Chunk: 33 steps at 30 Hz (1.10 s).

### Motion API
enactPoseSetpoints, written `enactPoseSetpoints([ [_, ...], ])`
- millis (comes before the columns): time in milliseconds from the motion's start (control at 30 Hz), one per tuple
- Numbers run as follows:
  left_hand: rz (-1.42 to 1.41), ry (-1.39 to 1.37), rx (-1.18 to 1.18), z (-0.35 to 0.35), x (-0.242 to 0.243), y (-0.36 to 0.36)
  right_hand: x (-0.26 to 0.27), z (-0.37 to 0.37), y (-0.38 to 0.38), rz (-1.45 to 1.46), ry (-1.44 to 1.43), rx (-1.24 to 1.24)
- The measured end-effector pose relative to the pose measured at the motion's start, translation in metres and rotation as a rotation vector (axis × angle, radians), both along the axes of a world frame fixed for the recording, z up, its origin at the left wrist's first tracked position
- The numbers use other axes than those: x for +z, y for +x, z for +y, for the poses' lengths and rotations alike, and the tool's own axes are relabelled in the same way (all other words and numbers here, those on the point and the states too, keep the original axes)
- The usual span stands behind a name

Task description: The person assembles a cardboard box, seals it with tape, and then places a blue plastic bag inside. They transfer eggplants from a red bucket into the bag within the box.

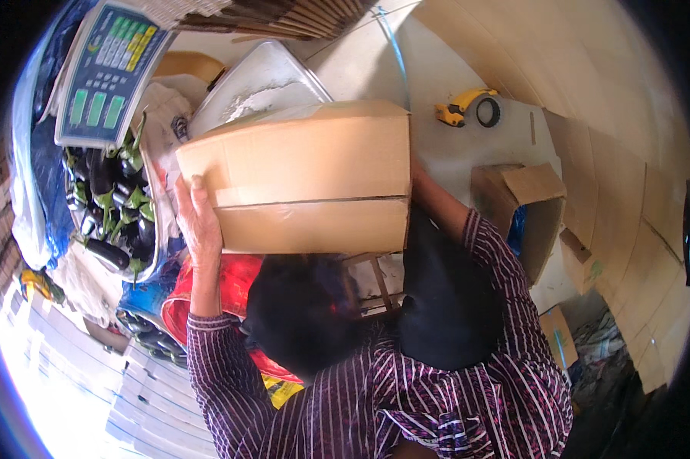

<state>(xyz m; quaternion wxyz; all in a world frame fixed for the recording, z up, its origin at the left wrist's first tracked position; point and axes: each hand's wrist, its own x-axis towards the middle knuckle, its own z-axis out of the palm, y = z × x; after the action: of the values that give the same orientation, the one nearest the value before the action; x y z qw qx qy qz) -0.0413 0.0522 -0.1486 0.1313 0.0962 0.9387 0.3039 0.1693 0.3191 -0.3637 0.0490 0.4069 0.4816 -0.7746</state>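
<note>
A large cardboard box with its long flaps meeting in a seam lies across my front, above my knees. My left hand grips its left end, with the thumb on the near face. My right forearm reaches to the right end of the box, and the right hand itself is hidden behind it. Beyond the box lies a metal tray with whitish residue. To the right, a yellow tape dispenser rests on the floor beside a roll of tape.
A digital scale stands at upper left, above a container of eggplants. A red bucket is by my left forearm. An opened cardboard box stands right, near flat cardboard. Folded cardboard is at the top.
</note>
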Motion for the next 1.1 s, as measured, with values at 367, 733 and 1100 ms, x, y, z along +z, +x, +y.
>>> enactPoseSetpoints([
  [367,-0.216,-0.087,0.141,0.003,0.02,0.02,0.072,0.005,-0.021,-0.073,-0.154,-0.037],
  [733,-0.109,0.184,0.037,-0.001,0.006,0.015,0.034,0.017,0.001,0.094,0.034,0.016],
  [1100,0.504,-0.431,-0.399,0.067,0.028,0.021,0.217,0.012,-0.065,0.242,1.455,0.321],
])
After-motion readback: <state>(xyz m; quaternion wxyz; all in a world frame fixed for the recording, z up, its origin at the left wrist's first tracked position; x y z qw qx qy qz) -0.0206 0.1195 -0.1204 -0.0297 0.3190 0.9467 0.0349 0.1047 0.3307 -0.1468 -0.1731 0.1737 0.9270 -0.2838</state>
